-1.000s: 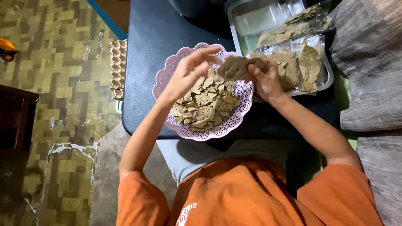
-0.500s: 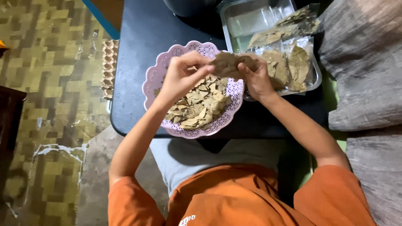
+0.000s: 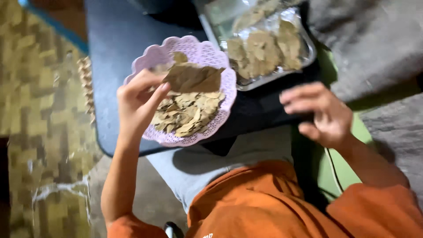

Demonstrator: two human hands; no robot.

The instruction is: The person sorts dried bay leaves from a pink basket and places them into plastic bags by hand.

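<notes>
The floor (image 3: pixel 39 110) at the left is laid in small yellow-green tiles, mottled and worn, with a pale cracked patch lower down. A rough grey slab (image 3: pixel 374 48) fills the upper right. Between them stands the table (image 3: pixel 114 48), dark, smooth and matt, with rounded corners; its near edge lies over the person's lap, where grey cloth and an orange shirt (image 3: pixel 264 207) show.

At the far side of the table sits a rectangular metal tray (image 3: pixel 308 55), shiny, lined with crinkled clear film and holding flat dry brown leaves. Just beside it, nearer the person, is a pink plastic bowl (image 3: pixel 202 48), round with a scalloped, lace-like pierced rim, heaped with smaller curled leaves (image 3: pixel 189 110), brittle and tan.

The left hand (image 3: pixel 139 101) is over the bowl's near-left rim; its grip is closed, thumb and fingertips pinching one broad, wrinkled brown leaf (image 3: pixel 194 78) that hangs over the heap and hides part of it. The right hand (image 3: pixel 319 112) hovers off the table's near edge, blurred, fingers loosely spread, holding nothing.
</notes>
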